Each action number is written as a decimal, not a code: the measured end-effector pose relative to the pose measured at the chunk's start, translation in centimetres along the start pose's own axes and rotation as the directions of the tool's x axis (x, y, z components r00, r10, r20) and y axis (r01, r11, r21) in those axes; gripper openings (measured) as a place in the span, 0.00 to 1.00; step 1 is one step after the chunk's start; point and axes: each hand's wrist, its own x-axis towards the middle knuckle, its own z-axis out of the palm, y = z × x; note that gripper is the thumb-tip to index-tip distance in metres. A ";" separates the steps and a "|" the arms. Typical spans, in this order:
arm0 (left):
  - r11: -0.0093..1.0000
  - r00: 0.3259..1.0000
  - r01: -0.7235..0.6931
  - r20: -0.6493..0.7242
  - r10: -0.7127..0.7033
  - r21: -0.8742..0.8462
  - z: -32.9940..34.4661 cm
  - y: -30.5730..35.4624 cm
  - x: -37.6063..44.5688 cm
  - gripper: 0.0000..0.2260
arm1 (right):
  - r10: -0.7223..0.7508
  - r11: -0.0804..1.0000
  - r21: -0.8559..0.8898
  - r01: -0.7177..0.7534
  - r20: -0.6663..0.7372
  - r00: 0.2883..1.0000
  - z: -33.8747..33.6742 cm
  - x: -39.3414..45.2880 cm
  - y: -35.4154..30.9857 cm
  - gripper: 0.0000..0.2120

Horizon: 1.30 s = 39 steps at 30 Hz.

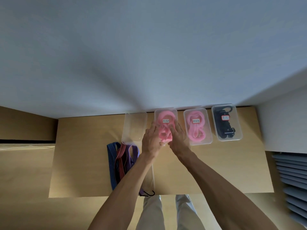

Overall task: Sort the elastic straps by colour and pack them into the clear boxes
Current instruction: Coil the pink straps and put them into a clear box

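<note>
Back edge: we see four clear boxes in a row against the wall [149, 55], so nothing passes behind them.
Left end: the empty box [134, 128] overlaps the pile of striped straps [120, 161] at its near end.
Middle: our left hand [152, 141] and right hand [178, 138] press flat on the box of pink straps [166, 121], covering its near half.
Gaps: only narrow slots separate that box from the second pink box [197, 127] and the box of black straps [226, 123].
Near right: the bare table [224, 171] lies open in front of the two right-hand boxes.
Far left: open tabletop beside the straps.
</note>
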 end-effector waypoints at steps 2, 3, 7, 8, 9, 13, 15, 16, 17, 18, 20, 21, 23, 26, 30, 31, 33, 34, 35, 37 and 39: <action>1.000 1.000 -0.001 -0.002 0.001 -0.018 -0.3 0.0 0.1 0.41 | -0.005 1.000 -0.012 0.005 0.014 1.000 -0.4 0.4 -0.1 0.38; 1.000 1.000 -0.001 0.005 0.001 -0.020 -0.4 0.0 0.1 0.40 | 0.000 1.000 -0.011 0.001 0.029 1.000 -0.6 0.5 -0.2 0.39; 0.996 0.998 -0.057 -0.003 0.057 -0.075 -1.0 0.4 0.2 0.32 | 0.019 1.000 -0.002 -0.019 0.044 0.999 -1.4 0.2 -0.4 0.38; 0.992 0.998 -0.070 -0.006 0.070 -0.101 -0.9 0.4 0.3 0.32 | 0.024 1.000 0.004 -0.024 0.049 0.999 -1.5 0.0 -0.4 0.38; 0.990 0.997 -0.076 0.002 0.076 -0.115 -0.8 0.3 0.3 0.33 | 0.027 1.000 0.009 -0.027 0.054 0.998 -1.5 -0.1 -0.3 0.38; 0.994 0.998 -0.054 0.020 0.056 -0.098 0.2 0.1 0.2 0.39 | 0.010 1.000 -0.002 -0.010 0.034 0.999 -1.5 -0.3 -0.2 0.36; 0.997 0.999 -0.046 0.013 0.047 -0.066 0.5 0.0 0.3 0.38 | 0.008 1.000 -0.001 -0.008 0.012 1.000 -1.3 -0.4 -0.2 0.35; 0.998 0.999 -0.045 0.006 0.046 -0.045 0.4 -0.1 0.3 0.37 | 0.013 1.000 -0.004 -0.013 0.010 1.000 -1.3 -0.4 -0.3 0.34; 0.999 0.999 -0.046 0.003 0.046 -0.028 0.4 -0.1 0.3 0.36 | 0.025 1.000 -0.015 -0.024 0.022 0.999 -1.3 -0.3 -0.4 0.34; 0.999 0.999 -0.051 0.003 0.051 -0.017 0.2 -0.2 0.4 0.35 | 0.039 0.999 -0.037 -0.038 0.041 0.998 -1.5 -0.1 -0.6 0.33; 0.997 0.997 -0.073 0.001 0.073 -0.025 -0.3 -0.1 0.5 0.34 | 0.053 0.997 -0.062 -0.049 0.059 0.997 -2.3 0.5 -0.9 0.29; 0.995 0.996 -0.086 -0.015 0.085 -0.041 -0.7 0.0 0.7 0.31 | 0.050 0.997 -0.057 -0.047 0.046 0.998 -2.8 0.9 -1.1 0.26; 0.993 0.992 -0.110 -0.068 0.107 -0.052 -1.4 0.4 1.3 0.27 | 0.037 0.999 -0.022 -0.037 -0.017 0.999 -3.6 1.7 -1.0 0.25; 0.987 0.984 -0.156 -0.093 0.150 -0.050 -2.2 0.9 2.7 0.29 | 0.034 0.999 0.013 -0.033 -0.059 0.998 -4.0 2.8 -0.6 0.26; 0.975 0.979 -0.205 -0.039 0.202 -0.090 -2.4 1.2 4.4 0.43 | 0.030 0.999 -0.031 -0.029 0.032 0.999 -3.2 4.2 -0.3 0.32; 0.971 0.975 -0.219 -0.051 0.215 -0.099 -2.4 1.3 4.6 0.42 | 0.033 0.999 -0.035 -0.032 0.036 0.999 -3.0 4.4 -0.3 0.34; 0.962 0.963 -0.257 -0.100 0.249 -0.087 -2.3 1.4 4.6 0.37 | 0.043 0.998 -0.043 -0.042 0.024 0.999 -2.6 4.7 -0.5 0.35; 0.960 0.957 -0.270 -0.135 0.257 -0.081 -2.2 1.4 4.8 0.35 | 0.049 0.997 -0.058 -0.048 0.022 0.999 -2.5 5.0 -0.7 0.34; 0.961 0.956 -0.264 -0.153 0.250 -0.081 -2.3 1.4 5.0 0.35 | 0.062 0.996 -0.073 -0.060 0.026 0.998 -2.4 5.2 -0.9 0.34; 0.975 0.975 -0.209 -0.089 0.203 -0.071 -2.5 1.6 5.3 0.37 | 0.102 0.991 -0.089 -0.098 0.041 0.994 -2.6 5.3 -1.2 0.36; 0.986 0.986 -0.167 -0.008 0.167 -0.021 -2.4 1.7 5.5 0.39 | 0.114 0.988 -0.107 -0.107 0.057 0.992 -2.9 5.4 -1.5 0.38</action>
